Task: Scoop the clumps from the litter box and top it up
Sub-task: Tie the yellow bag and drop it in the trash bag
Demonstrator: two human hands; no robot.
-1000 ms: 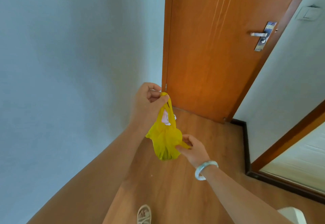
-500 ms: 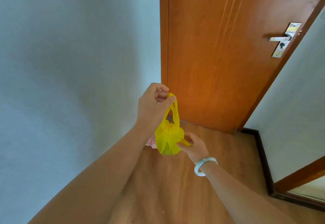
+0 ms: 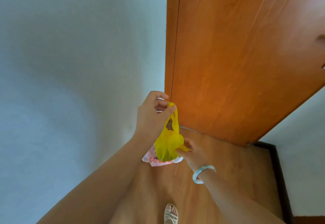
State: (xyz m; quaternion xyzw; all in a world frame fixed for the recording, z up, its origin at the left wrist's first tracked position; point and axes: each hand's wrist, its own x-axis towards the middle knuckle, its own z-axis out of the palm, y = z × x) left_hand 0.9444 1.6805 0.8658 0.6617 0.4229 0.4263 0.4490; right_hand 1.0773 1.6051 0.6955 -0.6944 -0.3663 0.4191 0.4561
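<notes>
Left hand (image 3: 154, 113) fingers and thumb curl tight round the twisted loop handles of a small, bulging yellow plastic bag (image 3: 168, 146), so it hangs above the brown wooden floor (image 3: 219, 171) beside the closed orange-brown wooden door (image 3: 237, 56). The right hand (image 3: 193, 153), with a pale green bangle (image 3: 202, 173) at its wrist, pinches a tail at the bag's side, probably to steady or tighten the bundle. A crumpled white plastic bag with red print (image 3: 158, 162) lies on the floor just behind; the litter box is out of view.
</notes>
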